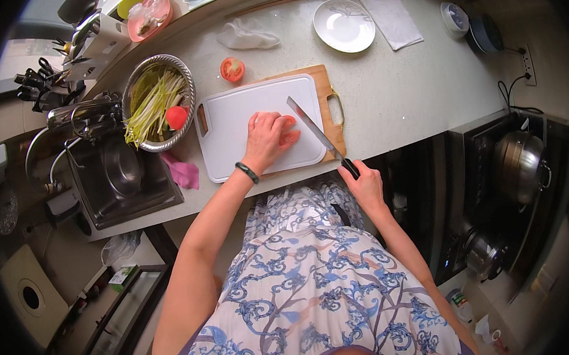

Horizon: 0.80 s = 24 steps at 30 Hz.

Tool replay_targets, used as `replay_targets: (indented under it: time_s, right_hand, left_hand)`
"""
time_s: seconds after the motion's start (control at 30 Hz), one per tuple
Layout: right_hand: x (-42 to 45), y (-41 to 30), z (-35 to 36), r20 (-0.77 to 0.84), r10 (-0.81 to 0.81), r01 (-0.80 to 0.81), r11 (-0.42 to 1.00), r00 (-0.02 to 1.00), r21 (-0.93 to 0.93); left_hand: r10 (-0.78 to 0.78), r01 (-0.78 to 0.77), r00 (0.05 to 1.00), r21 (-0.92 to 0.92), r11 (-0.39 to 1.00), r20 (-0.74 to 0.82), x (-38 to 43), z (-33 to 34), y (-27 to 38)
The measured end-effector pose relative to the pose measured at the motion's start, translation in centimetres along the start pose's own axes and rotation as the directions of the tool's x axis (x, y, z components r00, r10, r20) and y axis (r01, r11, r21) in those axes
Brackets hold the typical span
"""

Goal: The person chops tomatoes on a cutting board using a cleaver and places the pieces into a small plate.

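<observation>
My left hand, with a dark bangle at the wrist, curls over cut tomato pieces on a white plastic cutting board. The fingers hide part of the tomato. In my right hand is the black handle of a kitchen knife. Its blade slants over the board's right side, just right of the tomato, with a red bit stuck near the tip. Beneath the white board lies a wooden cutting board with a metal handle. A tomato half rests cut face up beyond the boards.
Left of the boards, a steel basin holds green stalks and a red tomato. It stands by the sink and a pink cloth. A white plate and folded cloth lie at the back. Pots occupy the stove at right.
</observation>
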State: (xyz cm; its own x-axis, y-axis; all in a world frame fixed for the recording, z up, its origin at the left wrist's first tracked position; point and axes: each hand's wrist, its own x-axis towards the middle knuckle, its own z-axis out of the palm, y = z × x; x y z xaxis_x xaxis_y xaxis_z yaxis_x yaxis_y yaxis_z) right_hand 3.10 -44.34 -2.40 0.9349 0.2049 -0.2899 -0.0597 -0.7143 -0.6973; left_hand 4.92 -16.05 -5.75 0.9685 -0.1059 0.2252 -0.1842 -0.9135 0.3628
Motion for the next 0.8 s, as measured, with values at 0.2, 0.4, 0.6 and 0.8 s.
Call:
replay_targets:
  time_s: [0.2,0.4,0.6,0.8]
  right_hand:
    - [-2.0,-0.7,1.3,-0.073,0.095,-0.091,0.994,0.993,0.067]
    - [-2.9,-1.2,2.0,-0.1,0.124,-0.114,0.989,0.987,0.097]
    - [-3.6,-0.9,2.5,-0.084,0.105,-0.105,0.994,0.991,0.004]
    - [-4.5,-2.2,3.1,-0.091,0.022,-0.032,0.993,0.996,-0.114]
  left_hand:
    - [-0.009,0.009,1.0,0.003,1.0,-0.02,-0.2,2.6,0.3]
    - [-0.128,0.109,0.978,-0.115,0.987,-0.167,2.0,-0.5,-1.9]
    - [-0.013,-0.005,0.998,-0.253,0.967,-0.069,1.4,-1.3,-2.1]
    - [0.111,-0.108,0.994,-0.26,0.959,0.0,-0.3,1.0,-1.1]
